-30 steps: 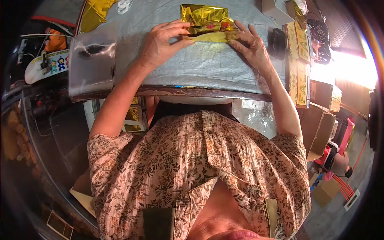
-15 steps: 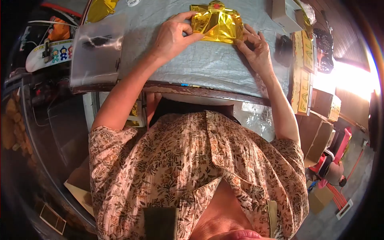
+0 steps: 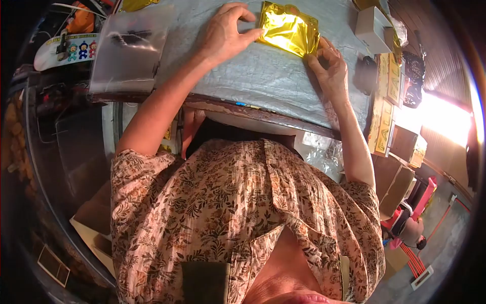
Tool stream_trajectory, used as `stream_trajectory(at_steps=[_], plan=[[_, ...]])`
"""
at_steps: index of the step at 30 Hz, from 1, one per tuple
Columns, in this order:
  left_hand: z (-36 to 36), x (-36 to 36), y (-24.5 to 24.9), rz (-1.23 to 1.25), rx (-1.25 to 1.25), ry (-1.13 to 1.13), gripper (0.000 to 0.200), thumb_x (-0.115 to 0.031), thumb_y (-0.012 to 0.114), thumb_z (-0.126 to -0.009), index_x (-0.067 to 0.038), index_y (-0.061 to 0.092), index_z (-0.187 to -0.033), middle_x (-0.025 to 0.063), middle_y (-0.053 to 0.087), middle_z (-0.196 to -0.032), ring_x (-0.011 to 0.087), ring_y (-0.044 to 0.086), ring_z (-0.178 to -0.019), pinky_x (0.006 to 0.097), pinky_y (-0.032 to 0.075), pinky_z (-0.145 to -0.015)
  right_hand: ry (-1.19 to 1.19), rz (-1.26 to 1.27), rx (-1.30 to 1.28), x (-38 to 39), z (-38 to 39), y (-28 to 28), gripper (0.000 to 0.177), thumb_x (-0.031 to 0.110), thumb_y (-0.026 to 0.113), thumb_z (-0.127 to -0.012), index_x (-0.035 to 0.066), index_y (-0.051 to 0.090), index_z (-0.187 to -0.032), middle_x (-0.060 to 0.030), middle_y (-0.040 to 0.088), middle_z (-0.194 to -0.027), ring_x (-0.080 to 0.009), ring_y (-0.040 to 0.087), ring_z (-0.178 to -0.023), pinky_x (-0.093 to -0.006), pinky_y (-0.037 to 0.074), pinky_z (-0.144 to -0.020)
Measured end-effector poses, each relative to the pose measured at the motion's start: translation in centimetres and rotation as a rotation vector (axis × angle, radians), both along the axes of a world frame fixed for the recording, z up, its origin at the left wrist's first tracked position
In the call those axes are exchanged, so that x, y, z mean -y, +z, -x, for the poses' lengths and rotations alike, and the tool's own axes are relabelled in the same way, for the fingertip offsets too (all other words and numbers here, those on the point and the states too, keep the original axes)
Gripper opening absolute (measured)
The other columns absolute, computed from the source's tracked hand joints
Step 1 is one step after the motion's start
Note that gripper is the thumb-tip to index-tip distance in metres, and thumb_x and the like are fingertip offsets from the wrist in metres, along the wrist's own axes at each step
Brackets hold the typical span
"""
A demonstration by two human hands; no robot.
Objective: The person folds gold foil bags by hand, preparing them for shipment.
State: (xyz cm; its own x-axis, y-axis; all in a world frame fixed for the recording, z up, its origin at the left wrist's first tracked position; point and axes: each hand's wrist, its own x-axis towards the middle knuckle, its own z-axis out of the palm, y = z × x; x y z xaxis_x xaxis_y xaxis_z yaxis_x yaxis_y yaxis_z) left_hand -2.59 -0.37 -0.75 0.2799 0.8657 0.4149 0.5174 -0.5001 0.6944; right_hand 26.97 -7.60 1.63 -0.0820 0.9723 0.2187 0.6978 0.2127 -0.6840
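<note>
A shiny gold foil packet (image 3: 289,29) lies at a slant on the grey-covered table, near the far edge of my view. My right hand (image 3: 330,66) pinches its lower right corner between thumb and fingers. At the packet's left side is my left hand (image 3: 226,31), its thumb tip at the foil's edge and its fingers curved and apart from the thumb. Whether that thumb touches the foil is hard to see. A small round shape shows at the packet's far edge, partly hidden by glare.
Left on the table lies a clear plastic sheet (image 3: 129,55), with more gold foil (image 3: 137,4) beyond it. A white box (image 3: 373,28), a dark object (image 3: 365,68) and yellow printed cartons (image 3: 386,109) line the right side. The table's near edge (image 3: 283,117) runs before my body.
The packet has turned clockwise and looks flatter. My left fingers have come off its far left part, while my right hand keeps its corner. The whole view has shifted slightly.
</note>
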Motion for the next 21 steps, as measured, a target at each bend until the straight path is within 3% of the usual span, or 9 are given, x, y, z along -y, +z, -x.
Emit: stream_trajectory(at_steps=[2,5,8,10,12,14,15,17,21], plan=[[0.2,-0.6,-0.2,-0.007,0.019,-0.015,0.030,-0.025,0.081,-0.090,-0.005,0.070,-0.110,0.0143,0.063,-0.137,0.0281,0.069,-0.117,0.0359,0.059,-0.091,0.003,0.003,0.008,-0.1,-0.1,0.0,0.022,0.022,0.078,-0.088,0.001,0.071,-0.088,-0.0202,0.062,-0.146,-0.0339,0.050,-0.143,-0.0484,0.026,-0.123],[0.0,-1.0,0.6,0.246,0.202,-0.001,0.044,-0.040,0.071,-0.098,-0.011,0.066,-0.131,0.0140,0.055,-0.149,0.0319,0.060,-0.132,0.0462,0.051,-0.107,0.011,0.011,0.003,-0.2,-0.4,-0.1,0.021,0.021,0.077,-0.087,0.001,0.072,-0.088,-0.0202,0.062,-0.145,-0.0346,0.051,-0.142,-0.0470,0.033,-0.119],[-2.2,0.6,4.9,-0.108,0.098,0.007,0.049,-0.025,0.070,-0.097,-0.003,0.058,-0.138,0.0207,0.057,-0.141,0.0376,0.057,-0.129,0.0464,0.045,-0.107,-0.024,-0.033,0.093,0.0,0.0,0.4,0.020,0.019,0.076,-0.086,0.000,0.071,-0.088,-0.0195,0.063,-0.144,-0.0350,0.052,-0.142,-0.0468,0.037,-0.116],[-4.0,1.2,7.0,-0.165,-0.232,-0.106,0.063,-0.037,0.071,-0.095,-0.005,0.051,-0.146,0.0207,0.048,-0.151,0.0383,0.048,-0.138,0.0536,0.036,-0.114,0.021,-0.019,0.031,-0.1,0.1,0.7,0.020,0.018,0.075,-0.086,0.000,0.070,-0.085,-0.0185,0.065,-0.142,-0.0349,0.053,-0.141,-0.0471,0.037,-0.116],[-6.1,0.4,4.2,-0.264,-0.251,-0.157,0.073,-0.049,0.069,-0.094,-0.009,0.049,-0.150,0.0199,0.042,-0.158,0.0379,0.041,-0.145,0.0590,0.028,-0.118,0.008,-0.042,0.037,-0.1,0.1,0.6,0.020,0.019,0.074,-0.086,0.000,0.068,-0.085,-0.0176,0.066,-0.141,-0.0340,0.053,-0.141,-0.0473,0.037,-0.116],[-8.0,-0.8,2.9,-0.674,-0.301,-0.044,0.077,-0.053,0.067,-0.094,-0.009,0.045,-0.154,0.0216,0.041,-0.159,0.0392,0.038,-0.148,0.0586,0.028,-0.119,0.027,-0.086,0.077,-0.2,0.0,0.1,0.021,0.020,0.074,-0.087,0.000,0.068,-0.086,-0.0169,0.066,-0.140,-0.0325,0.053,-0.141,-0.0484,0.035,-0.117],[-8.2,-0.7,3.2,-0.680,-0.301,-0.056,0.077,-0.053,0.067,-0.094,-0.009,0.045,-0.154,0.0216,0.041,-0.159,0.0392,0.038,-0.148,0.0586,0.028,-0.119,0.016,-0.052,0.060,0.0,0.2,0.5,0.021,0.021,0.073,-0.087,0.001,0.068,-0.089,-0.0160,0.066,-0.141,-0.0312,0.053,-0.141,-0.0493,0.032,-0.118],[-8.3,-0.1,4.0,-0.282,-0.498,-0.091,0.082,-0.057,0.065,-0.094,-0.010,0.043,-0.157,0.0229,0.040,-0.161,0.0398,0.035,-0.150,0.0603,0.026,-0.120,0.016,-0.064,0.056,0.0,0.0,0.0,0.021,0.021,0.073,-0.087,0.001,0.068,-0.089,-0.0155,0.066,-0.141,-0.0308,0.053,-0.141,-0.0492,0.031,-0.119],[-8.7,-1.1,0.7,-0.573,-0.301,-0.064,0.072,-0.051,0.062,-0.098,-0.012,0.045,-0.156,0.0208,0.041,-0.161,0.0400,0.037,-0.149,0.0598,0.027,-0.120,0.015,-0.084,0.080,0.0,-0.2,-0.6,0.021,0.021,0.073,-0.088,0.001,0.069,-0.089,-0.0144,0.066,-0.142,-0.0296,0.054,-0.140,-0.0487,0.030,-0.120]])
